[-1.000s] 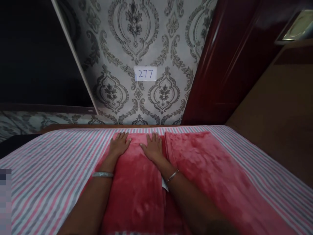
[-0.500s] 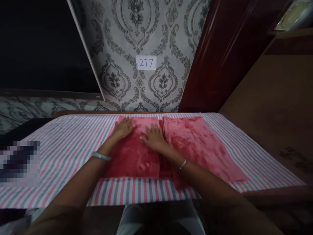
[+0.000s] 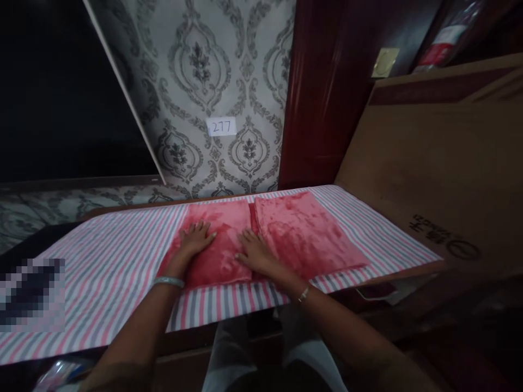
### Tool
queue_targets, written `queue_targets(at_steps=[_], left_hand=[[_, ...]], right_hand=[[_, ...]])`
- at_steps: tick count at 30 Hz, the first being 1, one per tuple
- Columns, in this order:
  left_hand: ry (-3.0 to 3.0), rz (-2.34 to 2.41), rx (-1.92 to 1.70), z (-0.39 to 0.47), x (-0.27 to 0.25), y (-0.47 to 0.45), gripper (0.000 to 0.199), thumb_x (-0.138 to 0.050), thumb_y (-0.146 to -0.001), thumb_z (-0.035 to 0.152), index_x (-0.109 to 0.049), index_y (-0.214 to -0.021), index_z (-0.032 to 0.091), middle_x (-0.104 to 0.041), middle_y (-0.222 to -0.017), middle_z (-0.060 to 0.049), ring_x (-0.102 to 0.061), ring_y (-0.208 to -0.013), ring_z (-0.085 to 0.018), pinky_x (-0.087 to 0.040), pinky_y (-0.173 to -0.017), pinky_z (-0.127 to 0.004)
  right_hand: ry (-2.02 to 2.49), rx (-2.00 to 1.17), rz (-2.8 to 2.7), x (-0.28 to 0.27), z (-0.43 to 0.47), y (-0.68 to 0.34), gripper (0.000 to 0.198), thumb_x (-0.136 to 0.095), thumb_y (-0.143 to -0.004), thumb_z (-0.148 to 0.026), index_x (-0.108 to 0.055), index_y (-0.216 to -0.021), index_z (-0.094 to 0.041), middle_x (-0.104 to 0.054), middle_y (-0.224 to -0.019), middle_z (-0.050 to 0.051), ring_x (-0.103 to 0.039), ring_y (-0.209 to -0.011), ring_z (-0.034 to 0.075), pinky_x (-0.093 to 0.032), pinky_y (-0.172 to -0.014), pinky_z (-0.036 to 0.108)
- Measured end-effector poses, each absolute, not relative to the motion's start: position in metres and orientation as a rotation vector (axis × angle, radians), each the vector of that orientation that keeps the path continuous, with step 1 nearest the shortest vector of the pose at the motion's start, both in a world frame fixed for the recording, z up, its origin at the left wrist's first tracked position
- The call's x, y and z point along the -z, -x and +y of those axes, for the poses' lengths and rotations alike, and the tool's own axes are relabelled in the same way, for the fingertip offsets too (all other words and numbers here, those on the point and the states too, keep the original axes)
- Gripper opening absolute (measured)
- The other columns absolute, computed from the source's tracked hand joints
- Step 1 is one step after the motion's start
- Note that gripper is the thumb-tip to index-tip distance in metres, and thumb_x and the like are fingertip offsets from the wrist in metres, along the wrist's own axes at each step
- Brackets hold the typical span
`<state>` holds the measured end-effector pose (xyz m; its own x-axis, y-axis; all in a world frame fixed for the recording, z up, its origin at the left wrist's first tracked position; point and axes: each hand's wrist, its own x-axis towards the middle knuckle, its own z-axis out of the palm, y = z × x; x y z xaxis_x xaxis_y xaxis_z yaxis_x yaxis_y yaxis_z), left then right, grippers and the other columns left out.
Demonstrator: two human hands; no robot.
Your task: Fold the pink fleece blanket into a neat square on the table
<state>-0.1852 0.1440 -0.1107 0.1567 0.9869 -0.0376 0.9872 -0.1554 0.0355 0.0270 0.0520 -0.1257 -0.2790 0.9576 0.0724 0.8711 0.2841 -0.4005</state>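
A plush red-pink cloth lies folded flat, its left panel [image 3: 224, 220] and right panel [image 3: 304, 228] meeting at a narrow darker strip [image 3: 254, 218]. Both panels show dark and light brushed patches. My left hand [image 3: 196, 239] rests palm down on the left panel, fingers spread. On the right edge of that panel, beside the strip, lies my right hand [image 3: 255, 253], also flat with its fingers out. Neither hand grips the cloth. Beneath it is a striped pink, grey and white sheet [image 3: 118, 261].
A patterned wall bears a paper label [image 3: 221, 126] reading 277. To the left is a large dark screen [image 3: 69, 98]. A big cardboard box [image 3: 433, 163] stands at the right, near a bottle [image 3: 445, 46] and a dark red panel [image 3: 318, 98].
My view has turned and tilted. My left hand has slid nearer to me over the left panel, and my right hand sits a little lower, close to the panel's edge.
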Motion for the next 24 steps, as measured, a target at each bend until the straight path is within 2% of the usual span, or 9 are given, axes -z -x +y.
queue_targets(at_steps=[3, 7, 12, 16, 19, 21, 24], left_hand=[[-2.513, 1.897, -0.186, 0.108, 0.107, 0.155, 0.058, -0.034, -0.098, 0.046, -0.043, -0.148, 0.017, -0.039, -0.156, -0.016, -0.029, -0.146, -0.034, -0.016, -0.117, -0.062], [-2.719, 1.578, -0.378, 0.051, 0.134, 0.101, 0.059, -0.044, -0.096, 0.042, -0.038, -0.152, 0.023, -0.030, -0.161, -0.013, -0.021, -0.149, -0.035, -0.017, -0.116, -0.063], [-2.715, 1.615, -0.527, 0.026, 0.163, 0.077, 0.056, -0.055, -0.091, 0.041, -0.050, -0.144, 0.028, -0.034, -0.159, -0.010, -0.023, -0.147, -0.041, -0.014, -0.114, -0.070], [-2.664, 1.566, -0.628, 0.025, 0.154, 0.079, 0.050, -0.052, -0.092, 0.041, -0.055, -0.140, 0.024, -0.043, -0.154, -0.013, -0.032, -0.144, -0.038, -0.022, -0.114, -0.067], [-2.689, 1.490, -0.747, 0.016, 0.141, 0.064, 0.047, -0.043, -0.097, 0.032, -0.053, -0.140, 0.018, -0.049, -0.149, -0.014, -0.037, -0.143, -0.032, -0.023, -0.117, -0.061], [-2.780, 1.355, -0.743, 0.009, 0.140, 0.048, 0.049, -0.044, -0.096, 0.031, -0.050, -0.143, 0.017, -0.046, -0.152, -0.013, -0.034, -0.145, -0.029, -0.019, -0.120, -0.058], [-2.810, 1.306, -0.634, 0.004, 0.152, 0.030, 0.054, -0.052, -0.093, 0.037, -0.049, -0.143, 0.017, -0.040, -0.155, -0.014, -0.032, -0.146, -0.032, -0.022, -0.118, -0.061]], right_hand=[[1.666, -0.251, -2.151, 0.125, 0.024, -0.063, 0.063, -0.045, -0.096, -0.040, -0.034, -0.154, -0.018, -0.028, -0.161, 0.010, -0.017, -0.151, 0.023, -0.011, -0.121, 0.043], [1.925, -0.066, -2.017, 0.143, 0.001, -0.107, 0.059, -0.043, -0.097, -0.042, -0.034, -0.154, -0.026, -0.022, -0.163, 0.006, -0.009, -0.151, 0.030, -0.007, -0.119, 0.056], [2.023, 0.030, -1.980, 0.172, -0.004, -0.118, 0.056, -0.041, -0.098, -0.040, -0.035, -0.153, -0.030, -0.021, -0.163, 0.001, -0.012, -0.151, 0.031, -0.008, -0.118, 0.058], [1.955, -0.007, -1.955, 0.175, -0.002, -0.113, 0.053, -0.043, -0.097, -0.037, -0.042, -0.150, -0.028, -0.029, -0.161, 0.003, -0.018, -0.149, 0.033, -0.012, -0.117, 0.060], [1.764, -0.153, -2.009, 0.162, 0.006, -0.121, 0.046, -0.037, -0.099, -0.029, -0.052, -0.142, -0.027, -0.047, -0.151, 0.005, -0.036, -0.143, 0.024, -0.026, -0.116, 0.052], [1.692, -0.129, -1.993, 0.151, 0.014, -0.134, 0.048, -0.031, -0.099, -0.023, -0.054, -0.141, -0.025, -0.054, -0.145, 0.006, -0.043, -0.138, 0.020, -0.030, -0.115, 0.046], [1.879, 0.031, -1.885, 0.144, 0.024, -0.156, 0.049, -0.036, -0.099, -0.026, -0.047, -0.147, -0.021, -0.043, -0.153, 0.010, -0.034, -0.144, 0.027, -0.024, -0.116, 0.053]])
